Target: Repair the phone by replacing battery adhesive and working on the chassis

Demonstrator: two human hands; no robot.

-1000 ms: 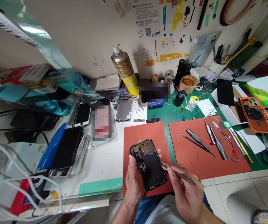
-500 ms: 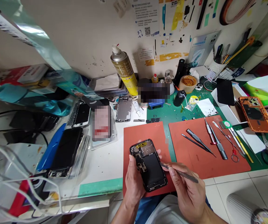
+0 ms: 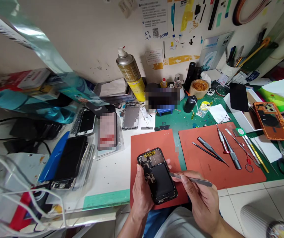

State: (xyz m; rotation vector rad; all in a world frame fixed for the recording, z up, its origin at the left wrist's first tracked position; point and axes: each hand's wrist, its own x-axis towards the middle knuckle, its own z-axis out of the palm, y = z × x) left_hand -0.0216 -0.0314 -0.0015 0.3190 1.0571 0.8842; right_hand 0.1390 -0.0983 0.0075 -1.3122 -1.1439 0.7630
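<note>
Over the left mat: one open phone, clasped by my left fingers; one metal tool, pinched by my right fingers.

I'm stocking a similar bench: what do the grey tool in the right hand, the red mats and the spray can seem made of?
The grey tool looks like satin metal, from its soft sheen. The red mats seem matte rubber or silicone: flat, with little glare. The spray can appears glossy metal, its shoulder catching silvery highlights.
</note>
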